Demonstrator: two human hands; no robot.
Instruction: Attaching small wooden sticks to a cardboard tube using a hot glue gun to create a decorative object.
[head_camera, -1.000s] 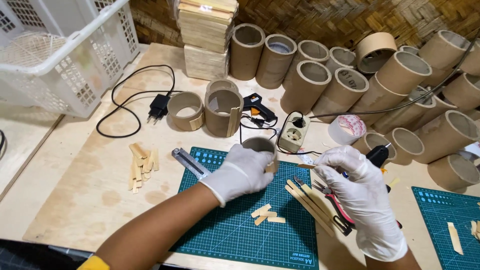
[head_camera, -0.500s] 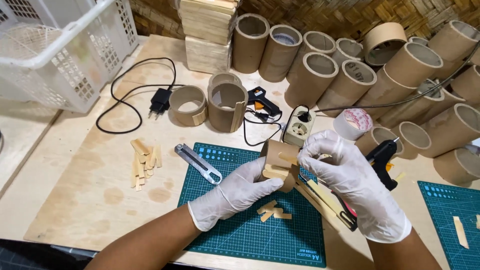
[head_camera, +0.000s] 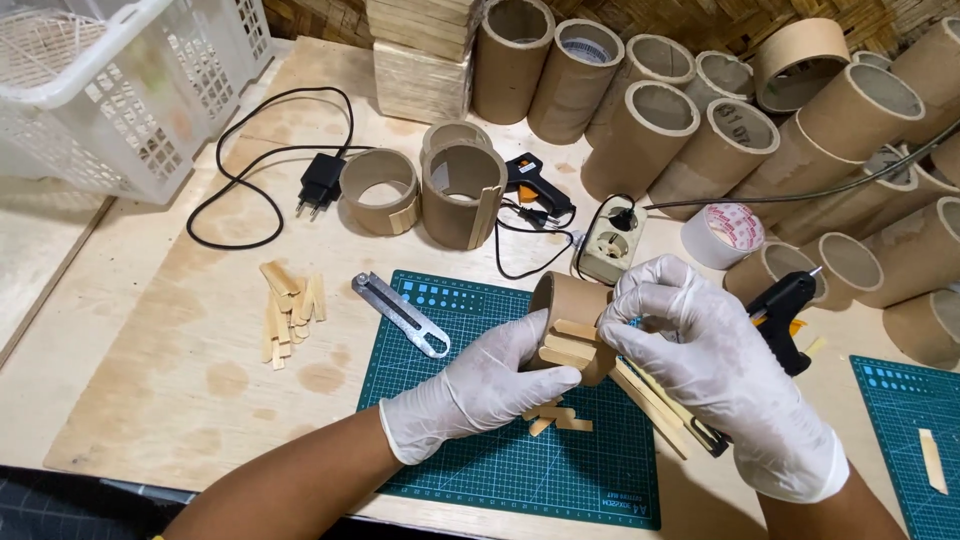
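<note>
Sticks (head_camera: 572, 342) cover only a bit of the ring (head_camera: 570, 325) at 6 o'clock, which the left hand (head_camera: 480, 390) grips while the right hand (head_camera: 715, 365) pinches a stick on, so most is bare.

White plastic basket (head_camera: 110, 90) at far left corner of table. Black adapter with coiled cord (head_camera: 322, 185) beside two short cardboard rings (head_camera: 378, 190), partly clad in wooden strips. Black glue gun (head_camera: 535, 185) next to beige socket block (head_camera: 612, 240). Metal cutter (head_camera: 400, 313) lying across edge of green cutting mat (head_camera: 480, 470). Loose wooden strips (head_camera: 288, 308) left of mat. Tall cardboard tubes (head_camera: 640, 130) lined along back.
</note>
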